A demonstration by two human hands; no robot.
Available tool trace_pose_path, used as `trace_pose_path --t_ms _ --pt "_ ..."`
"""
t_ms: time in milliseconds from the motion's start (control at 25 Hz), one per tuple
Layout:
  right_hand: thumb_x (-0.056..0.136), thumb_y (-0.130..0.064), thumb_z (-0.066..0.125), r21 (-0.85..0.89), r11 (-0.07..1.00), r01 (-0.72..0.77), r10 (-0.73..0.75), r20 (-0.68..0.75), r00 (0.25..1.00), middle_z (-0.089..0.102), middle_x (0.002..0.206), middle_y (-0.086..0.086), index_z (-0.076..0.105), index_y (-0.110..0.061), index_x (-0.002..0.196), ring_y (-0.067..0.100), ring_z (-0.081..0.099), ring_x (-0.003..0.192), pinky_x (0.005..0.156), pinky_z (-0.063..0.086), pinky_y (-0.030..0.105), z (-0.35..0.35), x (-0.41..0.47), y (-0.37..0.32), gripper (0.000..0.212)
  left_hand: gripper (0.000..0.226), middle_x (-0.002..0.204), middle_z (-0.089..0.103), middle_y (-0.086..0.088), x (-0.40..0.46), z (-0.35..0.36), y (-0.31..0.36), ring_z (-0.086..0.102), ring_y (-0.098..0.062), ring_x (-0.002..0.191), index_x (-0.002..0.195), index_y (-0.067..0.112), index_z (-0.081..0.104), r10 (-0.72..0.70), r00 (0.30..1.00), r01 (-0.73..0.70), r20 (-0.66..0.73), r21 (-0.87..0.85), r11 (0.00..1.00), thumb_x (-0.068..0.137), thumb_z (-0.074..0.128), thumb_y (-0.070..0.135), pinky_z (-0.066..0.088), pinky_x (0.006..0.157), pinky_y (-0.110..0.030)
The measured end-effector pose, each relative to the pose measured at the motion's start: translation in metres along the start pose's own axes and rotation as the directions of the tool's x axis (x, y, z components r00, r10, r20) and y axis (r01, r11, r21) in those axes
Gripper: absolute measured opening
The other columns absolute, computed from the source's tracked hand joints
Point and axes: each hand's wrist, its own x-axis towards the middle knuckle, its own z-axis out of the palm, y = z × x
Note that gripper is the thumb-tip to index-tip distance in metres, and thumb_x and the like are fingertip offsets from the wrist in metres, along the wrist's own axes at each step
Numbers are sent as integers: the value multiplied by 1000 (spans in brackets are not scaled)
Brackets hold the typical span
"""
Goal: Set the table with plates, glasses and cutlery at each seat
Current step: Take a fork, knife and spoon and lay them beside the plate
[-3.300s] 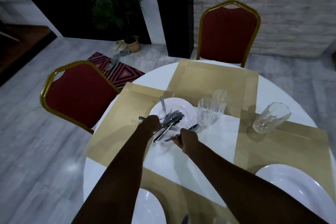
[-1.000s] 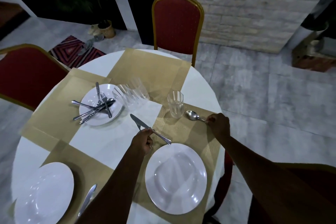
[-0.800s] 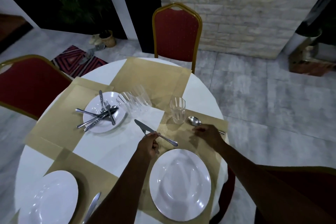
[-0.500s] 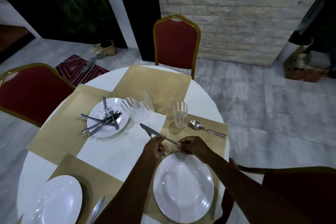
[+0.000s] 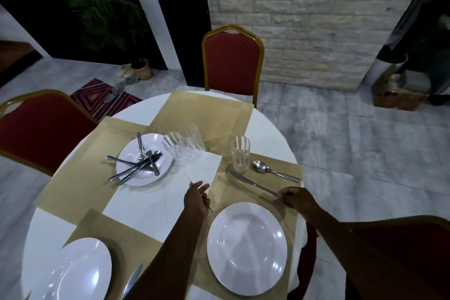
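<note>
My right hand point(image 5: 295, 198) grips the handle end of a table knife point(image 5: 250, 182), which lies low across the gold placemat point(image 5: 289, 170) between the near white plate point(image 5: 247, 248) and a spoon point(image 5: 272, 172). I cannot tell whether the blade touches the mat. A glass point(image 5: 240, 153) stands just beyond the knife tip. My left hand point(image 5: 196, 196) is left of the plate, pinching a thin utensil point(image 5: 188, 178) seen edge-on. A far plate point(image 5: 126, 165) carries several loose pieces of cutlery point(image 5: 136, 165), with stacked glasses point(image 5: 183, 145) beside it.
Another white plate point(image 5: 78, 273) with a knife point(image 5: 132, 280) beside it sits at the near left. Red chairs stand at the far side point(image 5: 232, 63), the left point(image 5: 41, 129) and the near right point(image 5: 401, 248) of the round white table point(image 5: 151, 202).
The spoon was let go on the mat by my right hand, which then took the knife from my left hand and carried it right. My left hand keeps a thin utensil.
</note>
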Motion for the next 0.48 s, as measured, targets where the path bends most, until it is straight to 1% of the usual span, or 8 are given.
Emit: trace_pose_path --t_ms 80,160,200,240,280,320,400,480 --pt "81 -10 70 -173 985 -12 2 -59 998 71 82 7 72 -18 78 20 64 79 72 51 27 -8 3 14 9 14 83 55 -4 -1 -1 2 41 -12 58 86 12 59 -24 999 25 23 -29 999 95 50 18 35 47 -21" --pt "83 -16 68 -311 950 15 -42 -80 996 69 81 -1 71 -22 76 16 63 82 72 46 21 -6 3 26 9 4 77 49 3 -2 -1 3 50 -15 65 84 13 62 -47 998 48 32 -30 998 88 61 14 43 57 -24" --pt "84 -20 68 -387 922 31 -68 -83 994 66 81 -5 72 -22 79 12 61 83 71 43 17 -4 2 30 7 7 87 55 5 -5 0 2 59 -19 79 93 11 65 -50 998 51 30 -32 998 87 64 14 50 68 -27" --pt "85 -23 66 -465 884 51 -103 -87 991 65 82 -7 74 -21 84 9 58 82 69 39 12 -2 0 33 7 20 107 60 2 -4 -1 0 62 -24 99 106 10 66 -45 999 45 21 -10 999 87 65 15 52 82 -31" --pt "85 -25 66 -527 847 71 -140 -92 986 64 83 -8 74 -20 88 6 56 81 67 36 10 1 -1 38 11 30 127 58 -6 -7 0 -2 58 -27 111 118 9 62 -27 999 27 20 12 1000 89 63 16 49 91 -35" --pt "85 -26 66 -568 818 91 -179 -101 979 65 83 -8 74 -21 91 5 55 80 66 35 10 3 -2 42 12 34 138 52 -12 -9 0 -4 56 -25 111 124 9 58 13 999 -14 35 42 999 91 59 17 47 92 -34" --pt "84 -22 67 -598 789 141 -262 -120 958 65 85 -5 73 -20 91 7 56 79 65 33 9 9 -7 44 11 36 141 50 -14 -13 1 -8 53 -19 99 129 9 53 77 996 -81 37 112 990 94 54 17 44 86 -30" --pt "84 -19 67 -620 764 180 -318 -118 941 62 83 -3 73 -17 90 11 59 79 65 34 12 13 -10 45 9 39 122 60 -9 -13 -3 -11 51 -13 81 132 8 51 110 993 -114 34 185 976 95 53 18 43 74 -25"
